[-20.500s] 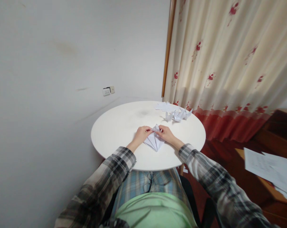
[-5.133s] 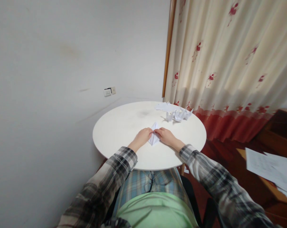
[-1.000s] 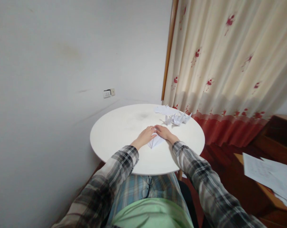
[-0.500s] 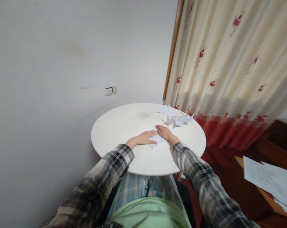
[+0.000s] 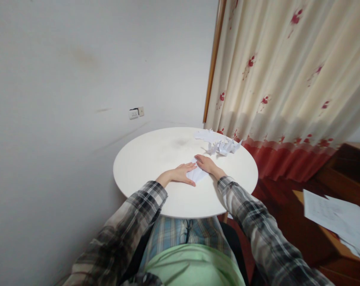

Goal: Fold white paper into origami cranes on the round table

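Note:
A small folded white paper lies flat near the middle of the round white table. My left hand rests flat on the paper's left side with its fingers stretched out. Pressing down on the paper's right side is my right hand, its fingers extended. Much of the paper is hidden under both hands.
Several folded white paper figures and a loose sheet sit at the table's far right edge. A flowered curtain hangs behind. White sheets lie on a wooden surface at the right. A bare wall with a socket stands on the left.
My left hand has gone from curled fingers pinching the paper to lying flat on it. The paper is pressed flatter and narrower than before. The camera has shifted slightly.

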Demonstrator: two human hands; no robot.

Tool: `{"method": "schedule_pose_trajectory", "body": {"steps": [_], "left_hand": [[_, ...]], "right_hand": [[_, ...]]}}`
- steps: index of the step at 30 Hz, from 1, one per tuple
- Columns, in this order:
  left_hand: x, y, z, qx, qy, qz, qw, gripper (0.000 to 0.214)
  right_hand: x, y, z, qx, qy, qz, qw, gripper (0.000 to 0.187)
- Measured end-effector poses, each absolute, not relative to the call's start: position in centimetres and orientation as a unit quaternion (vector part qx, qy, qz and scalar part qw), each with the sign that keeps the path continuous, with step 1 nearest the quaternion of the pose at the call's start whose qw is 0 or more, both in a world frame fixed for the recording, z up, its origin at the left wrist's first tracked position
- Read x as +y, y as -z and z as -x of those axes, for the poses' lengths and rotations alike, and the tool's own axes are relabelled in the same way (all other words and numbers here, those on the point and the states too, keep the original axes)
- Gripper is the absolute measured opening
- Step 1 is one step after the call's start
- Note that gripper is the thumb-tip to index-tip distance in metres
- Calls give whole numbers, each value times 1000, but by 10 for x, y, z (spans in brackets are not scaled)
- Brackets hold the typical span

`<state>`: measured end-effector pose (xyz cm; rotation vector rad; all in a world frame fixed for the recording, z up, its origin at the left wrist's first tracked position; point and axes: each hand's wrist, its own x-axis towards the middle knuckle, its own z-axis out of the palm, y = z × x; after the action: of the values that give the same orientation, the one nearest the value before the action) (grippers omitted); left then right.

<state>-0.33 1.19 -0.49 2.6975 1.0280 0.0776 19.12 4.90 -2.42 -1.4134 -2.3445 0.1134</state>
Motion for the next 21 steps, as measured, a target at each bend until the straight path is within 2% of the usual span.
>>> {"method": "schedule_pose_trajectory", "body": {"steps": [4, 9, 11, 21], "left_hand": [[11, 5, 4, 351, -21, -928, 124, 97], [10, 4, 3, 359, -65, -919, 153, 69], [10, 5, 3, 360, -89, -916, 155, 64], [11, 13, -1, 380, -54, -919, 89, 66]], "right_hand": [[47, 22, -191, -838, -40, 506, 200, 40], [47, 23, -190, -835, -43, 504, 216, 38], [47, 23, -189, -833, -41, 506, 221, 37], [46, 23, -185, -838, -3, 508, 199, 35]]}}
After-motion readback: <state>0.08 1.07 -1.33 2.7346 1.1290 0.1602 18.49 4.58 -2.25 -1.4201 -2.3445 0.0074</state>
